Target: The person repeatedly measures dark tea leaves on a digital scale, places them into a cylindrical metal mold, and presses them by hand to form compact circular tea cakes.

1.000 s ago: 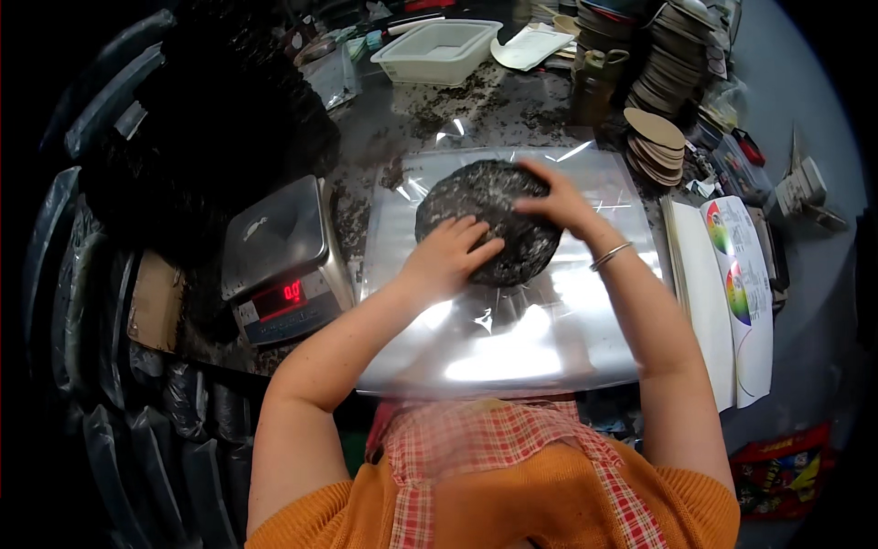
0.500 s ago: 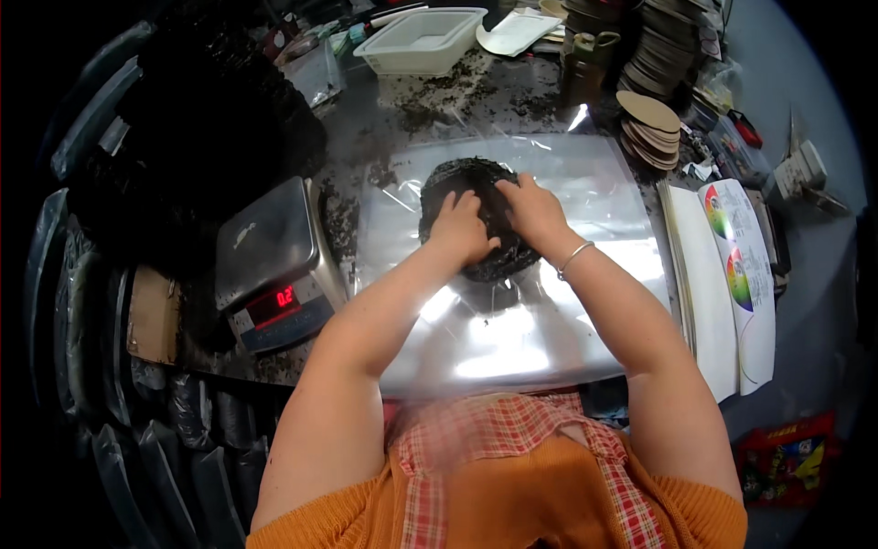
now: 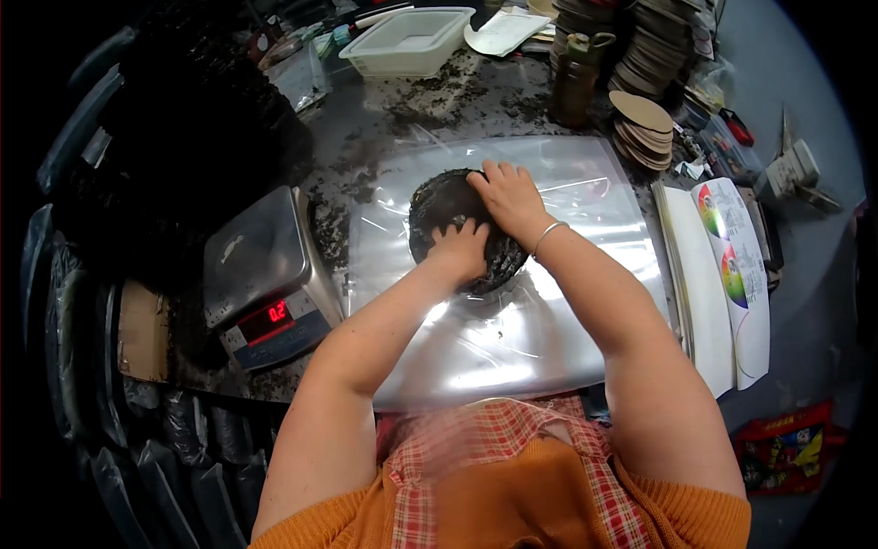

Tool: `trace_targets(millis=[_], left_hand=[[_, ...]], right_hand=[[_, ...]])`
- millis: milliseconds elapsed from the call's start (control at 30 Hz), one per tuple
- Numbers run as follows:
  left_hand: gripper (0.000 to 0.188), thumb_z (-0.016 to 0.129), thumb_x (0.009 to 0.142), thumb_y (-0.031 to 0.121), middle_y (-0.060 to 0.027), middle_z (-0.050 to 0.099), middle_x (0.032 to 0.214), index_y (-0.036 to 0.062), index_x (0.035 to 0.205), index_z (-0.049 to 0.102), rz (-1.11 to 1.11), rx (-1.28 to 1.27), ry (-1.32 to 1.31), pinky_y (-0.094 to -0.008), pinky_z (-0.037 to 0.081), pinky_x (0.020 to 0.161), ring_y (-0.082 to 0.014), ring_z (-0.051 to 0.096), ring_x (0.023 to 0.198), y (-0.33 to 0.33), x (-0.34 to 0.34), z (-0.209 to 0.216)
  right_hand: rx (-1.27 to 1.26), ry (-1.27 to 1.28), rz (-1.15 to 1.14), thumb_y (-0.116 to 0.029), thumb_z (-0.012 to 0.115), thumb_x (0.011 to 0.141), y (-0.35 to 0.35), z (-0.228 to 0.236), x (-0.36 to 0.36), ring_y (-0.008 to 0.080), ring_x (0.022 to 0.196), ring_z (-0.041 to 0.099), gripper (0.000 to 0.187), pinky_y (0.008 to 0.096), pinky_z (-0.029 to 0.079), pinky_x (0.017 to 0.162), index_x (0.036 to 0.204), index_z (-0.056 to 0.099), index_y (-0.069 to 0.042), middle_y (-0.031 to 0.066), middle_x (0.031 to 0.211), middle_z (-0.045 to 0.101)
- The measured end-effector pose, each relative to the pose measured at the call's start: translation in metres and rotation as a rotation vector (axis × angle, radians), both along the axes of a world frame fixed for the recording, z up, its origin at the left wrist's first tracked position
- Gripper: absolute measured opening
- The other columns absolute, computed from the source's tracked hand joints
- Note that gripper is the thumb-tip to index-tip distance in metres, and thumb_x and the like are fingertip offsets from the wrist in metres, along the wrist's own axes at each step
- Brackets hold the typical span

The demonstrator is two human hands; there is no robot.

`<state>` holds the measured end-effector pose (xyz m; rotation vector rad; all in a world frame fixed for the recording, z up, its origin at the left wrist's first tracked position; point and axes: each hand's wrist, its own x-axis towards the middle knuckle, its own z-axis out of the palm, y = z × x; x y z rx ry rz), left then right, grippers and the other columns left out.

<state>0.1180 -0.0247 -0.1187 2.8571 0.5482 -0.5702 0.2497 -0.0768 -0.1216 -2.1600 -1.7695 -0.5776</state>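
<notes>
In front of me, the dark, round seaweed-like cake (image 3: 443,199) lies on glossy clear plastic sheeting (image 3: 585,174), right of the digital scale (image 3: 256,242). The left hand (image 3: 460,253) rests on its near part, fingers spread; the right hand (image 3: 513,200) covers its far-right edge, whether clamped I can't tell. Hard pressing might crumble the ragged rim; sideways pushing could skid the slick plastic.
</notes>
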Motion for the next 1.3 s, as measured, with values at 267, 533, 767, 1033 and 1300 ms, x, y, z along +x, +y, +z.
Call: trace_targets(millis=[267, 533, 767, 1033, 1300], left_hand=[[0.055, 0.058, 0.080, 0.031, -0.0188, 0.040, 0.126, 0.0057, 0.124, 0.036, 0.202, -0.179, -0.585, -0.0492, 0.037, 0.091, -0.0388, 0.042, 0.112, 0.001, -0.014, 0.004], [0.074, 0.057, 0.077, 0.052, -0.0060, -0.012, 0.148, 0.0364, 0.139, 0.019, 0.075, -0.035, -0.210, -0.0662, 0.028, 0.093, -0.0393, 0.014, 0.132, 0.002, 0.012, -0.003], [0.068, 0.056, 0.080, 0.042, -0.0062, -0.007, 0.148, 0.0329, 0.138, 0.023, 0.070, -0.186, -0.147, -0.0615, 0.024, 0.100, -0.0402, 0.019, 0.131, 0.017, 0.019, -0.025], [0.069, 0.062, 0.074, 0.043, -0.0150, 0.035, 0.136, 0.0145, 0.132, 0.037, 0.053, -0.701, 0.294, -0.0466, 0.024, 0.104, -0.0298, 0.033, 0.125, 0.017, -0.056, 0.059], [0.020, 0.059, 0.077, 0.017, -0.0179, 0.055, 0.086, 0.0043, 0.092, 0.059, -0.129, 0.530, -0.873, -0.0330, 0.045, 0.074, -0.0262, 0.056, 0.081, 0.016, -0.120, 0.094]], right_hand=[[-0.022, 1.523, 0.384, -0.022, 0.055, 0.086, -0.152, 0.070, -0.058, 0.0195, 0.092, 0.059, 0.025, 0.0346, 0.043, 0.087, 0.100, 0.062, -0.002, 0.0094, 0.096, 0.064], [-0.067, 0.748, -0.223, -0.034, 0.079, 0.059, -0.154, -0.053, -0.040, 0.0374, 0.126, 0.030, 0.096, 0.0364, 0.031, 0.101, 0.133, 0.027, 0.000, 0.0232, 0.138, 0.029], [0.058, 1.034, 0.373, -0.027, 0.072, 0.066, -0.056, 0.005, -0.027, 0.0283, 0.105, 0.053, 0.041, 0.0363, 0.041, 0.090, 0.100, 0.064, -0.006, 0.0148, 0.104, 0.061], [-0.430, 0.369, -0.097, -0.020, 0.062, 0.070, -0.039, 0.019, -0.040, 0.0278, 0.073, 0.064, 0.015, 0.0369, 0.050, 0.067, 0.071, 0.067, -0.006, 0.0125, 0.074, 0.065], [-0.430, 0.328, -0.111, -0.019, 0.061, 0.068, -0.044, 0.024, -0.053, 0.0300, 0.073, 0.064, 0.016, 0.0377, 0.051, 0.066, 0.071, 0.067, -0.005, 0.0153, 0.075, 0.065]])
